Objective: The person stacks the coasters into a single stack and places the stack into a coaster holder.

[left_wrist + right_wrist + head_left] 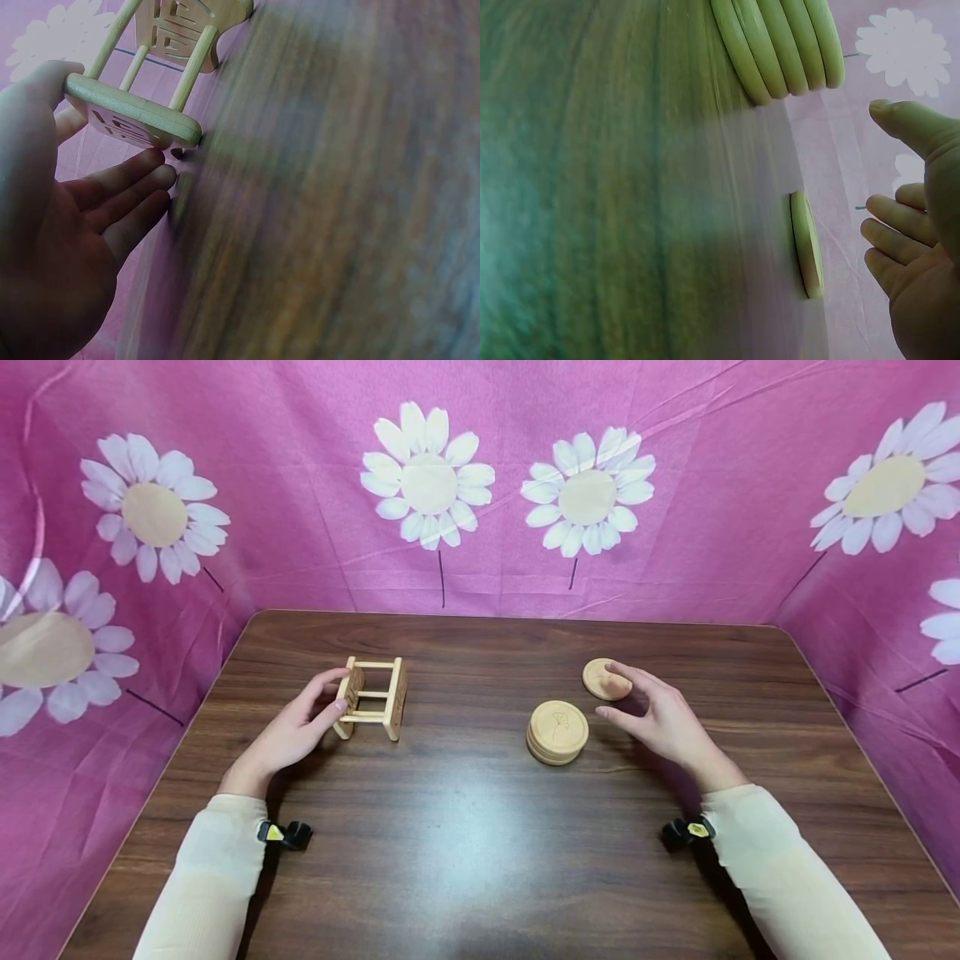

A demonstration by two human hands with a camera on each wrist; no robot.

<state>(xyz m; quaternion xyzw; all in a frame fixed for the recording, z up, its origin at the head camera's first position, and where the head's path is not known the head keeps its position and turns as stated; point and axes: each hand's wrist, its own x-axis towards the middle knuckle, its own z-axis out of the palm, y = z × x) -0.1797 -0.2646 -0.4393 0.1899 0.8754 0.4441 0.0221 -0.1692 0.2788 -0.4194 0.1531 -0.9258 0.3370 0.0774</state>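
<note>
On the left of the table, my left hand [296, 727] holds the near side panel of a light wooden coaster holder [395, 703], thumb and index finger at its edges. The left wrist view shows the holder's rods and carved panel [127, 124], the other fingers stretched out below. My right hand [663, 718] hovers with thumb and fingers spread beside a single round wooden coaster [600, 680]; its fingertips overlap the coaster's edge in the head view. The right wrist view shows a gap between that hand and the coaster [806, 244]. A stack of several coasters [557, 728] stands just left of the thumb, the top one engraved.
The dark wood-grain table [450, 827] reaches back to a pink cloth [300, 485] printed with white daisies, which hangs behind and on both sides. Black wrist cameras [298, 836] sit at both cuffs, above the table.
</note>
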